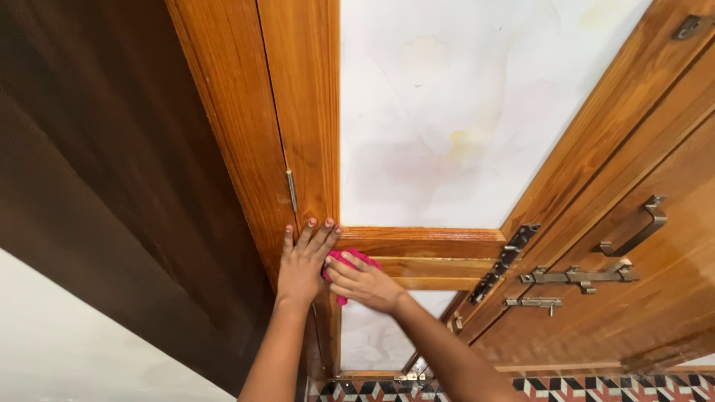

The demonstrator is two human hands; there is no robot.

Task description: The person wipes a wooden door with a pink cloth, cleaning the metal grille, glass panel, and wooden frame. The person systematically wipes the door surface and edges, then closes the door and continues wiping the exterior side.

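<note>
My left hand [302,260] lies flat with fingers spread on the wooden door stile, just below a small metal hinge [292,190]. My right hand [365,284] presses a pink cloth [350,258] against the horizontal wooden rail [432,246] of the door, right beside the left hand. Most of the cloth is hidden under the right hand's fingers. A frosted white glass panel [454,112] fills the door above the rail, and a smaller panel [369,339] sits below it.
A second wooden door leaf [640,298] stands at the right with a metal pull handle [634,229] and sliding bolts [581,277]. The door frame [223,112] and a dark brown wall [97,149] lie at the left. Patterned floor tiles [596,388] show at the bottom.
</note>
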